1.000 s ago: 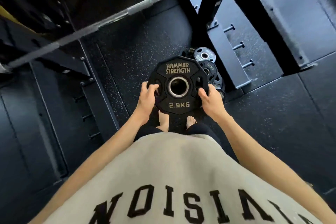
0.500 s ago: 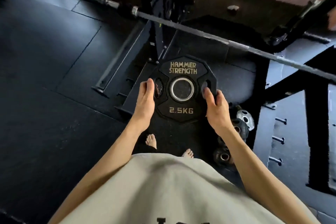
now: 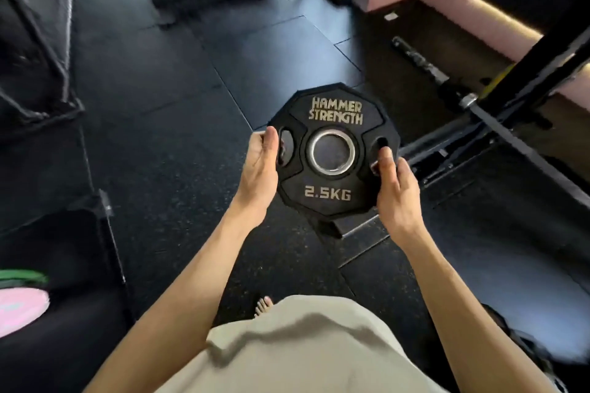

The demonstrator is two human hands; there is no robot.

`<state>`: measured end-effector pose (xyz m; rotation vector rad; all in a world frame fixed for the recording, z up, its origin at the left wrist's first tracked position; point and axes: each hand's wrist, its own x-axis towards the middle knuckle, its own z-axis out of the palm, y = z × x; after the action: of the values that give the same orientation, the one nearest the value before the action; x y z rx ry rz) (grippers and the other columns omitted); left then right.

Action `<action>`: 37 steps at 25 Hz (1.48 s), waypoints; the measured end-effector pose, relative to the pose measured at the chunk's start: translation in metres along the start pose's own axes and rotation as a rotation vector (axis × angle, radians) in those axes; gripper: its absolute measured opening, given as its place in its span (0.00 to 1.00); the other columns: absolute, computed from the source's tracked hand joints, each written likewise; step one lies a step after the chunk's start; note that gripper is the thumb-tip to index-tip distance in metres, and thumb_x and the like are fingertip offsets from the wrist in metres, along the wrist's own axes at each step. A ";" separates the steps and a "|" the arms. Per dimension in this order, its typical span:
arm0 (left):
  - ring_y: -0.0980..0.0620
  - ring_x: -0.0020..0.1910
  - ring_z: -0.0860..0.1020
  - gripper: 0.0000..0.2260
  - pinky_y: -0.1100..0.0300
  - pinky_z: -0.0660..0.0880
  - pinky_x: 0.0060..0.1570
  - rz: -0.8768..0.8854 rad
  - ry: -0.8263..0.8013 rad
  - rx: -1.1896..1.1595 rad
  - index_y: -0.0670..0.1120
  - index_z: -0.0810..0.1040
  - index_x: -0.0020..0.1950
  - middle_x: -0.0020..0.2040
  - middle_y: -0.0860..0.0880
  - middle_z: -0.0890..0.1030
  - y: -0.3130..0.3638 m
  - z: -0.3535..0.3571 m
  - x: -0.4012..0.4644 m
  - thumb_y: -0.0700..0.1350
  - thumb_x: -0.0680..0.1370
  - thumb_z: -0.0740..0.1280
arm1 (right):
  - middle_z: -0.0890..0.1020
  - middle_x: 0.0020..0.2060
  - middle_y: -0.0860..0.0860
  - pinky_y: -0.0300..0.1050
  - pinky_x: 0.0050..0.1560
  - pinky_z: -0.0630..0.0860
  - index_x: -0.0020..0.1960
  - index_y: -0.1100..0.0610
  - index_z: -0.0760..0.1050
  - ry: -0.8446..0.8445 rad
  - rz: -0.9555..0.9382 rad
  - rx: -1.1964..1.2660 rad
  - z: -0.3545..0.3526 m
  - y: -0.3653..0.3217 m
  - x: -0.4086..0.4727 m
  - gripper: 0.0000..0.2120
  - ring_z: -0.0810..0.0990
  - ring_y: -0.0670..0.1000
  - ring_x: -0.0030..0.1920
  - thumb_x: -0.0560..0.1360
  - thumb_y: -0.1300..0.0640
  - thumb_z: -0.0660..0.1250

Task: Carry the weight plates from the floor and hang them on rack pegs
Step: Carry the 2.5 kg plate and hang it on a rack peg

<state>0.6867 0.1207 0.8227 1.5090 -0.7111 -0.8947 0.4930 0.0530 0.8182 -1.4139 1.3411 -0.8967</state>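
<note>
My left hand (image 3: 260,166) grips the left edge of the black 2.5 kg weight plate (image 3: 332,150), thumb by its handle slot. The plate hangs above the rubber floor (image 3: 178,112). My right hand (image 3: 394,183) clasps its right edge.

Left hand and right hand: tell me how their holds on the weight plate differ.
The left hand grips the weight plate higher, thumb beside its left slot; the right hand grips lower, thumb just below the right slot. Both hold the plate by its edge, above the floor.
</note>
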 end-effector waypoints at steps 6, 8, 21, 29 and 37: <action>0.51 0.51 0.74 0.23 0.39 0.70 0.66 -0.016 0.088 -0.022 0.49 0.72 0.52 0.50 0.48 0.75 0.013 -0.094 0.088 0.68 0.77 0.55 | 0.73 0.35 0.48 0.46 0.41 0.67 0.43 0.60 0.71 -0.091 -0.019 0.006 0.117 -0.040 0.065 0.23 0.70 0.47 0.38 0.81 0.40 0.56; 0.50 0.49 0.74 0.22 0.38 0.70 0.65 -0.014 0.112 -0.028 0.48 0.72 0.50 0.47 0.48 0.75 0.014 -0.112 0.129 0.66 0.78 0.55 | 0.73 0.36 0.48 0.45 0.40 0.67 0.43 0.58 0.71 -0.106 -0.033 -0.007 0.150 -0.050 0.100 0.21 0.69 0.47 0.38 0.81 0.41 0.56; 0.49 0.46 0.72 0.22 0.42 0.71 0.61 0.027 0.147 -0.078 0.44 0.73 0.52 0.45 0.46 0.74 0.075 -0.129 0.461 0.63 0.81 0.55 | 0.74 0.36 0.47 0.42 0.39 0.67 0.46 0.60 0.72 -0.113 -0.045 0.007 0.287 -0.143 0.393 0.21 0.71 0.46 0.38 0.81 0.43 0.56; 0.51 0.46 0.72 0.27 0.46 0.71 0.61 0.079 -0.062 -0.064 0.40 0.71 0.55 0.45 0.47 0.74 0.102 -0.108 0.706 0.64 0.79 0.55 | 0.75 0.38 0.51 0.44 0.42 0.69 0.48 0.65 0.73 0.064 -0.039 0.010 0.349 -0.177 0.588 0.28 0.72 0.47 0.40 0.80 0.38 0.56; 0.52 0.44 0.69 0.25 0.54 0.70 0.51 0.084 -0.391 0.015 0.44 0.70 0.51 0.43 0.49 0.71 0.156 -0.029 0.934 0.66 0.76 0.54 | 0.77 0.38 0.50 0.49 0.42 0.71 0.44 0.58 0.74 0.340 0.063 0.092 0.360 -0.213 0.771 0.24 0.74 0.48 0.39 0.79 0.37 0.57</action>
<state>1.2051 -0.6715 0.8476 1.3184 -1.0578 -1.1364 0.9937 -0.6663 0.8469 -1.1770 1.5637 -1.1796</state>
